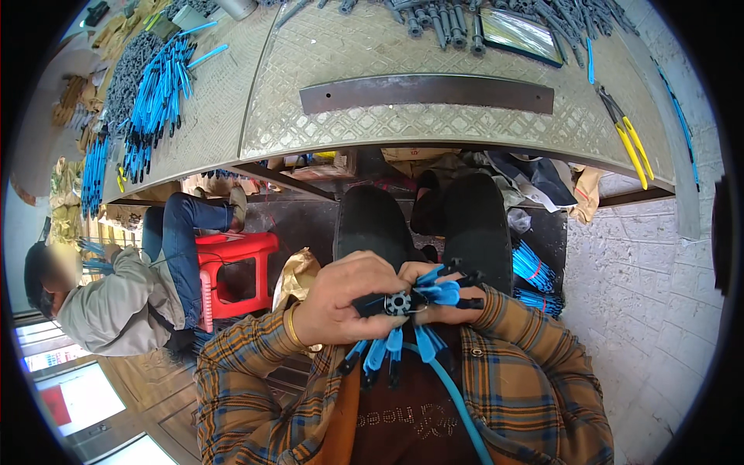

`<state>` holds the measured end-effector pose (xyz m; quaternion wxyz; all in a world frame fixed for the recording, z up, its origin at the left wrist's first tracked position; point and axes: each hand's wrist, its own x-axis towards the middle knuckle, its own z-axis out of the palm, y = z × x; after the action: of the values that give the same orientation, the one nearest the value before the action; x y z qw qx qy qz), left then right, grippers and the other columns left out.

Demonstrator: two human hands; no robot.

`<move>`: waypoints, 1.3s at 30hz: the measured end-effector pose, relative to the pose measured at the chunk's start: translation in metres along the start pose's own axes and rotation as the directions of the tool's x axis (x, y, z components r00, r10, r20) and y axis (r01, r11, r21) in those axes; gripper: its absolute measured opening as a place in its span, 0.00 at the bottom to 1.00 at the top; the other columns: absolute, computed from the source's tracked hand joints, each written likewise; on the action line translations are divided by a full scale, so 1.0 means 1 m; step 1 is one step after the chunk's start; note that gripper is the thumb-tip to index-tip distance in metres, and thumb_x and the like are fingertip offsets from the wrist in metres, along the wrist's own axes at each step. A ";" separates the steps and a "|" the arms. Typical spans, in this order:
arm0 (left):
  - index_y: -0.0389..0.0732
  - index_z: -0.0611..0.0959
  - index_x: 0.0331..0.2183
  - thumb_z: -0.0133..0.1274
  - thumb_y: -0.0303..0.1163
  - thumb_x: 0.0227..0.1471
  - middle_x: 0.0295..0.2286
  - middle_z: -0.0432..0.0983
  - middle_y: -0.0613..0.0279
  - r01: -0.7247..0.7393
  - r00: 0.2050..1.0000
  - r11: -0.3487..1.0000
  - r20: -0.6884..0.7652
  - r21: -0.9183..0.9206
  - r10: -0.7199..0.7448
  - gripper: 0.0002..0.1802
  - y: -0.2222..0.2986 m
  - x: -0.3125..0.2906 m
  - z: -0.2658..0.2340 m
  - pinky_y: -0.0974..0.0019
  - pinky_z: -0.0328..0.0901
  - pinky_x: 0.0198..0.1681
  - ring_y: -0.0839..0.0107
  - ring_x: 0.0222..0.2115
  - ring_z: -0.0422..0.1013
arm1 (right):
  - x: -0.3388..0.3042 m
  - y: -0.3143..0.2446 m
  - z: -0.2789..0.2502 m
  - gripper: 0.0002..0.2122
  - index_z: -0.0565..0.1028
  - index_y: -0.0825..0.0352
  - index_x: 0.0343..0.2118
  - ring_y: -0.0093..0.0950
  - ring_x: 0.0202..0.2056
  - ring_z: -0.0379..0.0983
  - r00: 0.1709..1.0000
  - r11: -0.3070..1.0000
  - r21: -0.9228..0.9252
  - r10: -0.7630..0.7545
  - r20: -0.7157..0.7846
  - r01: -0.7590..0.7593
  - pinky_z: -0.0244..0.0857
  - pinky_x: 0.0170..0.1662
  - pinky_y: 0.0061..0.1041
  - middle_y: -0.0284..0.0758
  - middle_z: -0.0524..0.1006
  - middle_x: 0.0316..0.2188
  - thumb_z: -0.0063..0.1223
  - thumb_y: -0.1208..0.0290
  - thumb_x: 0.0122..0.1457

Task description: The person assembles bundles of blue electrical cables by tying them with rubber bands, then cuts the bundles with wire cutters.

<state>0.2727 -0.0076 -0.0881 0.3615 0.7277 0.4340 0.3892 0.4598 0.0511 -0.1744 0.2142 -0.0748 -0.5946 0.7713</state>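
Note:
In front of my lap, my left hand is closed with thumb and fingers around a small dark notched hub, its toothed round end facing up. Blue ribs with black tips fan out from beneath the hub toward my body. Close against it, my right hand is closed on more blue ribs, which point up and to the right. A thin bright wire curves at the hub's right side. My fingers hide part of the hub and where the ribs meet it.
Ahead stands a worktable with a metal bar, yellow-handled pliers, grey tubular parts and a blue rib pile. Blue bundles lie right of my knees. Left, a person sits near a red stool.

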 end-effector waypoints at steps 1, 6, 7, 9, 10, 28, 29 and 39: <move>0.36 0.78 0.31 0.62 0.27 0.33 0.27 0.74 0.59 0.023 1.000 0.999 0.002 -0.028 -0.023 0.17 0.001 -0.001 0.001 0.68 0.64 0.32 0.65 0.27 0.72 | -0.001 0.000 0.000 0.10 0.70 0.67 0.27 0.19 0.28 0.65 0.999 0.998 -0.049 -0.033 0.015 0.033 0.60 0.31 0.20 0.29 0.68 0.25 0.59 0.68 0.49; 0.37 0.78 0.31 0.62 0.28 0.32 0.25 0.74 0.60 0.045 0.999 0.998 0.009 -0.042 -0.045 0.18 0.004 0.000 0.001 0.68 0.63 0.31 0.65 0.27 0.72 | -0.006 0.000 -0.001 0.11 0.70 0.67 0.29 0.19 0.28 0.64 1.000 0.977 0.213 0.015 -0.018 -0.011 0.60 0.31 0.20 0.29 0.68 0.26 0.58 0.66 0.49; 0.37 0.78 0.31 0.62 0.28 0.32 0.25 0.74 0.60 0.045 0.999 0.998 0.009 -0.044 -0.045 0.18 0.004 0.001 0.002 0.68 0.63 0.31 0.65 0.27 0.72 | -0.007 -0.001 0.001 0.12 0.69 0.67 0.29 0.18 0.27 0.64 0.999 0.968 0.252 0.028 -0.039 -0.017 0.60 0.31 0.19 0.29 0.68 0.26 0.59 0.66 0.49; 0.37 0.78 0.31 0.62 0.28 0.32 0.25 0.74 0.60 0.020 1.000 0.999 0.016 -0.040 -0.019 0.18 0.005 0.002 0.003 0.68 0.63 0.31 0.65 0.27 0.72 | -0.008 -0.002 0.003 0.13 0.69 0.66 0.29 0.17 0.27 0.63 0.995 0.944 0.330 0.054 -0.081 -0.024 0.59 0.30 0.18 0.28 0.68 0.25 0.60 0.65 0.48; 0.37 0.78 0.31 0.62 0.28 0.32 0.25 0.74 0.60 0.007 1.000 0.999 0.019 -0.038 -0.007 0.18 0.005 0.002 0.003 0.68 0.63 0.31 0.65 0.27 0.72 | -0.009 -0.001 0.002 0.13 0.69 0.66 0.29 0.17 0.27 0.63 0.995 0.944 0.330 0.054 -0.084 -0.023 0.59 0.30 0.18 0.28 0.68 0.25 0.60 0.65 0.48; 0.34 0.77 0.35 0.64 0.30 0.34 0.27 0.74 0.57 -0.034 0.989 0.998 0.143 -0.053 0.041 0.22 0.011 -0.002 -0.005 0.64 0.64 0.32 0.61 0.29 0.72 | -0.008 -0.013 0.006 0.17 0.66 0.64 0.24 0.15 0.24 0.62 0.988 0.979 0.142 0.151 -0.036 -0.144 0.58 0.27 0.17 0.25 0.67 0.21 0.64 0.61 0.43; 0.35 0.77 0.36 0.63 0.30 0.34 0.27 0.74 0.58 -0.040 0.991 0.999 0.129 -0.027 0.043 0.22 0.014 -0.002 -0.005 0.65 0.64 0.33 0.61 0.29 0.72 | -0.007 -0.015 0.006 0.17 0.65 0.64 0.24 0.15 0.24 0.62 0.989 0.980 0.139 0.146 -0.031 -0.141 0.58 0.27 0.17 0.25 0.67 0.20 0.64 0.62 0.43; 0.35 0.78 0.34 0.63 0.29 0.34 0.26 0.74 0.59 -0.035 0.993 0.992 0.105 -0.125 0.048 0.20 0.014 -0.012 -0.003 0.66 0.64 0.32 0.62 0.29 0.71 | -0.008 -0.017 0.010 0.15 0.65 0.64 0.26 0.17 0.25 0.62 0.986 0.988 0.028 0.153 0.065 -0.155 0.59 0.28 0.19 0.26 0.67 0.21 0.63 0.65 0.44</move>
<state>0.2716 -0.0227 -0.0778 0.4201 0.7329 0.3739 0.3828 0.4670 0.0425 -0.1564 0.1365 -0.0926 -0.5808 0.7972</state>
